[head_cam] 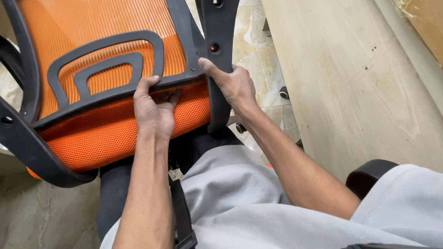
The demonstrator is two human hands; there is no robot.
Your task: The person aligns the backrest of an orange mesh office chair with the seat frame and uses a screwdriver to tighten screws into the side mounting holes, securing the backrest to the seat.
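Head view: orange mesh chair back (100, 19) lies across the person's lap, black frame up, over a stone floor (17, 243). Left hand (153, 108) is curled closed on the frame's lower crossbar; right hand (233, 84) wraps the right upright beside the armrest (221, 1), thumb on the bar. Judged: the frame is stiff and light; the mesh yields, so grip plastic. Board (341, 65) to the right.

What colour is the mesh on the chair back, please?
Orange mesh, clearest in the head view.

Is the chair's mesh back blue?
No, the mesh back is bright orange inside a dark grey plastic frame, which both hands grip.
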